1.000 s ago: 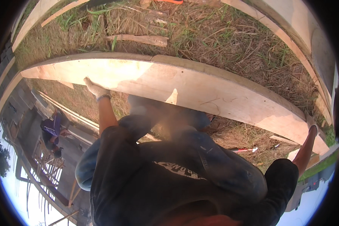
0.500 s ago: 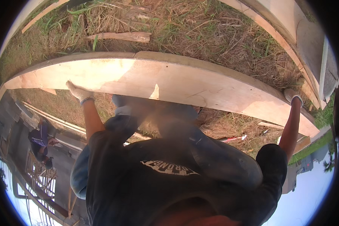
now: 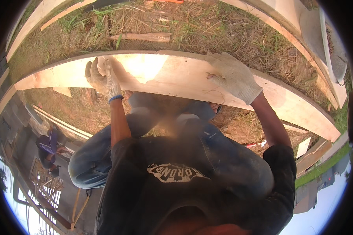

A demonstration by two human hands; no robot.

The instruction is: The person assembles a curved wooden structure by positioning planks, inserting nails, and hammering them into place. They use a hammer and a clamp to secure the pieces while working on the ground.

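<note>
left hand (image 3: 103, 79), fingers parted, is over the board (image 3: 176, 76); right hand (image 3: 236, 76) overlaps its far edge, grip unclear.

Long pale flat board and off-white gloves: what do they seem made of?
The long pale flat board looks like bare wood, possibly plywood: smooth tan face, small dark spots. The off-white gloves look like knitted fabric, maybe cotton: dull surface, blue cuff edge on the left.

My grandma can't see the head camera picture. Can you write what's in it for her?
A person's gloved left hand and right hand are over a long, pale wooden board stretching across the view. The person wears a dark shirt and jeans; grass lies beyond the board, with another person at far left.
</note>
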